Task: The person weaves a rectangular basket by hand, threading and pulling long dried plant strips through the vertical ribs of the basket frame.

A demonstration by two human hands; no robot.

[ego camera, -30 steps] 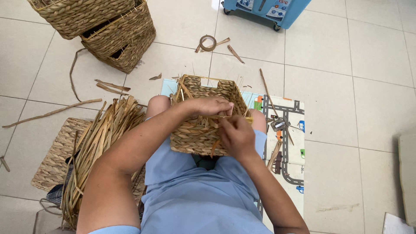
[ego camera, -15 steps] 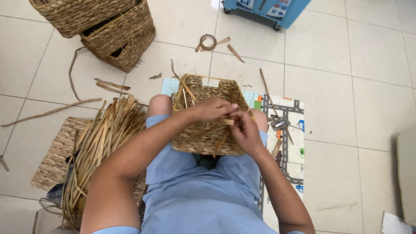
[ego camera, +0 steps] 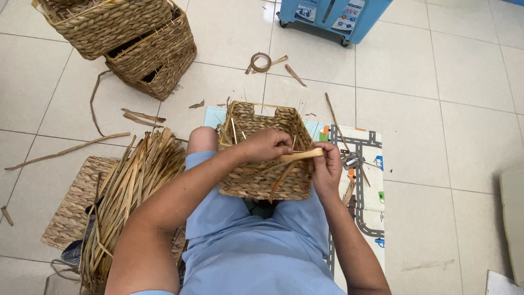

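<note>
Woven basket, rectangular and unfinished, sits on the person's lap at the centre of the view, its open mouth facing twelve o'clock and loose straw ends sticking up from its rim. Largest around it is the tiled floor; at eleven o'clock stands a stack of finished baskets, at one o'clock the lower part of a blue wheeled box, and at eight o'clock a bundle of dried reeds lies over a flat woven mat. At three o'clock, just beside the basket, a play mat printed with grey roads covers the tiles. The left hand reaches across the basket's top, fingers curled shut around one end of a flat straw strip; the right hand pinches the other end at the basket's right rim (thumb and fingers closed on it, the strip lying roughly level between both hands). Smaller still, a coil of straw lies on the tiles at twelve o'clock, well apart from the basket, and loose straw scraps lie at ten o'clock.
</note>
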